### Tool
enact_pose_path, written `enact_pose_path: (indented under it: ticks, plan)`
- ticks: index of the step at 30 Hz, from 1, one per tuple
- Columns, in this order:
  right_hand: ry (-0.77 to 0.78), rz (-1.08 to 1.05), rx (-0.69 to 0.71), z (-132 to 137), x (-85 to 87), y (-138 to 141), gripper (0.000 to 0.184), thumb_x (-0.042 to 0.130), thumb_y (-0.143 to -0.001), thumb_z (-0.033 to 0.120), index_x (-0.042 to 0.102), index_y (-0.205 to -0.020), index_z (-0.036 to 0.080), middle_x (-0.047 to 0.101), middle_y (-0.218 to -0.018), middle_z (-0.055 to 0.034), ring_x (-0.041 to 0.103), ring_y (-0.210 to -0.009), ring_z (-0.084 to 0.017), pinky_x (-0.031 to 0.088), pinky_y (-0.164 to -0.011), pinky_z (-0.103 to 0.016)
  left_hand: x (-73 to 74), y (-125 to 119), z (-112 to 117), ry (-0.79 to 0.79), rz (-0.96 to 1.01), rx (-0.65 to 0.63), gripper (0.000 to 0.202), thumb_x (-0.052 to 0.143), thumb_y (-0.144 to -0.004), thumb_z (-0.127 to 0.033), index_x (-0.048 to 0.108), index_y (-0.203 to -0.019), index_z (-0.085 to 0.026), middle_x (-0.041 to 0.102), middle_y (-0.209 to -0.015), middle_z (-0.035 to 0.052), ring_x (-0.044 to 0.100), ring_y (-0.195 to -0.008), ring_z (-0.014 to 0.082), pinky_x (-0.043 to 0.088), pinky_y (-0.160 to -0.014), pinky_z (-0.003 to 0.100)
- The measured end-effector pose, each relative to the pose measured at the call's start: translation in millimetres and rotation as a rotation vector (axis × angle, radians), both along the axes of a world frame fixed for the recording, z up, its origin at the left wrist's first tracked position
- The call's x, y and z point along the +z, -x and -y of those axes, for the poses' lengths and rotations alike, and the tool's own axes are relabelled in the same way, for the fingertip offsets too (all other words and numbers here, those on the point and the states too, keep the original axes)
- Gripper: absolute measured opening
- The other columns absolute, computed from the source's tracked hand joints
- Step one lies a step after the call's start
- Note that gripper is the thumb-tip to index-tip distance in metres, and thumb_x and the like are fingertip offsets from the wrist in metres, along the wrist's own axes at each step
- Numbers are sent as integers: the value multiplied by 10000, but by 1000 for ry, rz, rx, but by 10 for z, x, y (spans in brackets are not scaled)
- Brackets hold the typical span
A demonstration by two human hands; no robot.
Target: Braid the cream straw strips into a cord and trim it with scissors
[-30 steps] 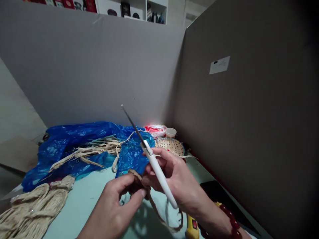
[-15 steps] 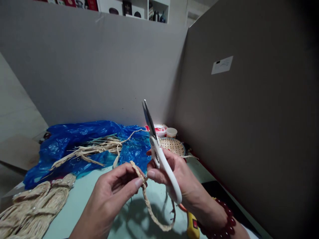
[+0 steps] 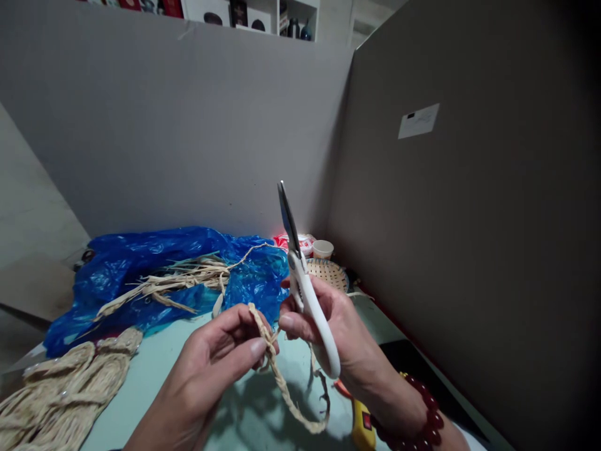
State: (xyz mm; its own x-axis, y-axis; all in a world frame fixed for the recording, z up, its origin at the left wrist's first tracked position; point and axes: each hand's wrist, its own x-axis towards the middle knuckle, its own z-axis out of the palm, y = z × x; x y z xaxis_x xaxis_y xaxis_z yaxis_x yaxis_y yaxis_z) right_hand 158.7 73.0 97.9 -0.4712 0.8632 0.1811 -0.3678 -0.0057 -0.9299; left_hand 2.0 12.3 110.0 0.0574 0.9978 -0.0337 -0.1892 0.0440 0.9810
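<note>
Between thumb and fingers, my left hand (image 3: pixel 220 363) pinches a braided straw cord (image 3: pixel 286 398), which hangs in a loop below and curves up toward the right. My right hand (image 3: pixel 323 313) holds white-handled scissors (image 3: pixel 310 300), their blades pointing up and away and nearly closed. Its thumb and fingertips are close to the cord beside my left fingers; whether they touch a loose strand there I cannot tell. A dark red bead bracelet (image 3: pixel 429 423) circles my right wrist.
Dry straw strips (image 3: pixel 188 279) lie on a blue plastic bag (image 3: pixel 141 247) at the back left. Woven straw pieces (image 3: pixel 70 388) rest at front left. A bamboo basket (image 3: pixel 328 274), a cup (image 3: pixel 323 249) and a yellow tool (image 3: pixel 362 426) are on the right. Grey partitions (image 3: pixel 188 125) stand behind.
My right hand with the scissors has shifted slightly right, away from my left fingers. The scissors stand a little more upright. My left hand still pinches the cord.
</note>
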Motion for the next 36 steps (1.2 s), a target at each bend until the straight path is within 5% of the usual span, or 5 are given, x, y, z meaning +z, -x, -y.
enact_pose_path:
  ticks: [13,21,26,36]
  plan:
    - [-9,-72,-45,81,46,35,543,858,-568,130,491,-961,207,621,-666,63,548,-593,-74,470,-582,-191,-32,38,11,-64,-352,136,213,721,-724,-406,634,-739,-212,554,-681,-16,561,-689,177,486,-632,231]
    - [-94,1,-91,78,45,4,522,855,-609,252,494,-985,227,616,-706,44,582,-626,-109,501,-590,-233,-29,70,-37,-8,-269,85,181,754,-704,-356,663,-757,-209,623,-728,0,599,-717,185,511,-676,253]
    - [-105,-72,-35,64,36,-22,487,838,-645,188,502,-997,220,632,-709,52,571,-620,-75,494,-584,-187,-55,78,-25,-27,-236,51,184,751,-717,-336,659,-835,-229,628,-800,-4,598,-770,183,514,-750,279]
    - [-98,28,-2,92,75,-18,496,836,-648,282,494,-1003,228,648,-734,27,621,-640,-123,525,-613,-257,3,85,-7,-82,-439,87,192,685,-755,-374,584,-685,-226,618,-716,-16,614,-720,192,502,-673,267]
